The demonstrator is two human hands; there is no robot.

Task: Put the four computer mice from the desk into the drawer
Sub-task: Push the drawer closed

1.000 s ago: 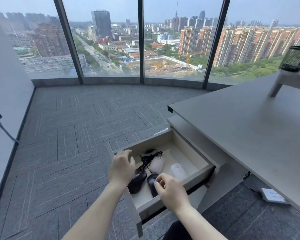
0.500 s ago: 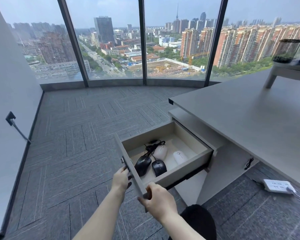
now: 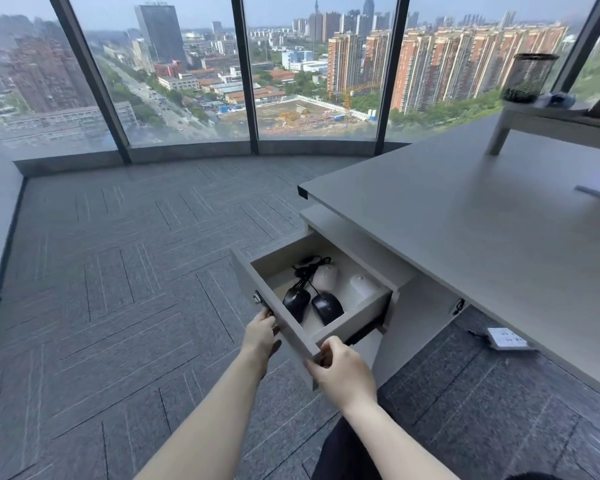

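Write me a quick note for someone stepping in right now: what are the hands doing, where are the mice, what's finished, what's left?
Left hand and right hand both grip the front panel of the open drawer.
Inside: two black mice near the front, two white mice behind them.
Done: all four mice are in.
Left: probably only pushing the drawer shut.

Four mice lie in one open drawer (image 3: 354, 322): two black ones and two white ones. The black pair are the left black mouse (image 3: 296, 301) and the right black mouse (image 3: 327, 307); the white pair are the near white mouse (image 3: 325, 277) and the far-right white mouse (image 3: 362, 285). One tangle of black cable (image 3: 309, 268) sits among them. One mesh cup (image 3: 529, 77) stands on one riser (image 3: 548, 123) on the surface (image 3: 465, 220). One power strip (image 3: 508, 338) lies on the floor. Two hands show, one left hand (image 3: 261, 336) and one right hand (image 3: 343, 370).
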